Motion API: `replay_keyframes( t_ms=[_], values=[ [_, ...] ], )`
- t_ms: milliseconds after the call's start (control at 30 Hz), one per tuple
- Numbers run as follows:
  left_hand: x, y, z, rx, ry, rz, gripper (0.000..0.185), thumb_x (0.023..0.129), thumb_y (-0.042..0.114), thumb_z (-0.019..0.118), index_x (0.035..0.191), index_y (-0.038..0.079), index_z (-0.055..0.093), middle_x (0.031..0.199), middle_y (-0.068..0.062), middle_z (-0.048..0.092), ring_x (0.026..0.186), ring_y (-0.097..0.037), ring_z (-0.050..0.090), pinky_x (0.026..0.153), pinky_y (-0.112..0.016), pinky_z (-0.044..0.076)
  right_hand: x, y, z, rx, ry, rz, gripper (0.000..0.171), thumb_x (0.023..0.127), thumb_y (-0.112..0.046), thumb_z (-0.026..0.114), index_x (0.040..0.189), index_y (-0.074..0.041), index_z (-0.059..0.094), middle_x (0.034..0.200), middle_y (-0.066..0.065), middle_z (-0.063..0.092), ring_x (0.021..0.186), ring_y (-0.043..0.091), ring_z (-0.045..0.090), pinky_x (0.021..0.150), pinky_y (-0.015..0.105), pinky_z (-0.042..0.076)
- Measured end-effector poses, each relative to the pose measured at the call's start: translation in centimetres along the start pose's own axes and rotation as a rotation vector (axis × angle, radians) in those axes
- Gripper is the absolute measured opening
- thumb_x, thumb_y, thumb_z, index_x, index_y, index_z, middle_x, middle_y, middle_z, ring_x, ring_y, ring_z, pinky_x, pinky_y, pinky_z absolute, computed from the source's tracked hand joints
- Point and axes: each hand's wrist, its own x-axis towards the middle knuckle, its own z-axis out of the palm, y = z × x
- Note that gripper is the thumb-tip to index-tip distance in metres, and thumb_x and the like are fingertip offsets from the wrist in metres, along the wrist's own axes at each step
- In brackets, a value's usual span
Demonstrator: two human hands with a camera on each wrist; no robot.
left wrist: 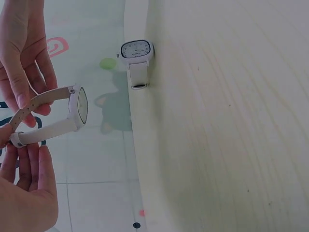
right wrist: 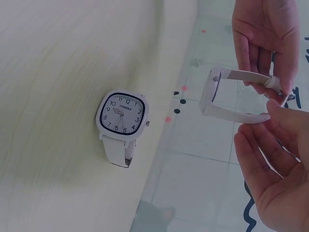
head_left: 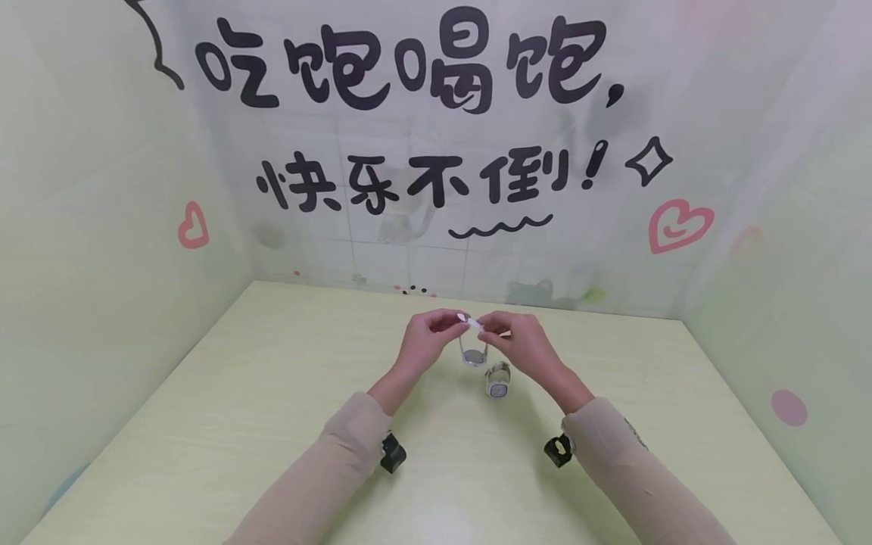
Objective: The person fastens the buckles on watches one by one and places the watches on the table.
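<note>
Both hands hold a white wristwatch (head_left: 474, 357) up by its strap ends, with the case hanging below the fingers. My left hand (head_left: 424, 339) pinches the buckle end, where the keeper loop shows in the left wrist view. The holed end of the strap is pinched between the thumb and fingers of my right hand (head_left: 527, 344). The strap's inner side looks tan, and its two ends meet between the hands. Beneath and slightly right, a second white watch (right wrist: 120, 118) rests on the table, its dial squarish with a dark rim and black numerals.
The pale wood-grain table (head_left: 436, 462) ends at a printed cloth backdrop (head_left: 381, 257) just beyond the hands. Cloth walls also stand on the left and right sides. A black wrist camera (head_left: 393, 453) sits at the left cuff, another wrist camera (head_left: 559, 451) at the right.
</note>
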Motion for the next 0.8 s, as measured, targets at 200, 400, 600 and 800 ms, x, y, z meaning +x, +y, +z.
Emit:
replay_keyframes(
  t_ms=[200, 400, 600, 800],
  values=[
    [0.3, 0.1, 0.5, 0.036, 0.028, -0.002, 0.026, 0.09, 0.02, 0.074, 0.114, 0.009, 0.073, 0.109, -0.01, 0.075, 0.1, -0.02, 0.07, 0.09, -0.033, 0.059, 0.7, 0.0, -0.5, 0.028, 0.05, -0.042, 0.021, 0.094, -0.014, 0.069, 0.113, -0.004, 0.071, 0.099, 0.011, 0.077, 0.093, 0.025, 0.074, 0.084, 0.038, 0.062],
    [0.5, 0.2, 1.1, 0.098, 0.051, 0.023, 0.025, 0.089, 0.02, 0.075, 0.111, 0.009, 0.074, 0.105, -0.01, 0.076, 0.099, -0.023, 0.072, 0.087, -0.034, 0.059, 1.4, -0.5, -0.8, 0.011, 0.082, -0.046, 0.012, 0.095, -0.017, 0.068, 0.099, -0.007, 0.07, 0.095, 0.008, 0.075, 0.092, 0.023, 0.072, 0.086, 0.037, 0.061],
    [1.0, -0.1, 1.9, 0.184, 0.058, 0.107, 0.023, 0.09, 0.019, 0.074, 0.109, 0.007, 0.075, 0.102, -0.01, 0.077, 0.095, -0.022, 0.073, 0.087, -0.031, 0.06, 2.2, -0.6, -0.7, -0.094, 0.09, -0.09, 0.015, 0.093, -0.022, 0.071, 0.088, -0.008, 0.069, 0.088, 0.005, 0.073, 0.088, 0.021, 0.072, 0.082, 0.035, 0.062],
    [1.1, -0.2, 2.6, 0.235, 0.059, 0.121, 0.021, 0.09, 0.013, 0.071, 0.109, 0.007, 0.075, 0.1, -0.009, 0.077, 0.092, -0.019, 0.07, 0.085, -0.027, 0.06, 2.5, -0.4, -0.5, -0.248, 0.075, -0.061, 0.016, 0.092, -0.026, 0.072, 0.087, -0.011, 0.068, 0.089, 0.004, 0.072, 0.085, 0.02, 0.066, 0.077, 0.037, 0.057]
  ],
)
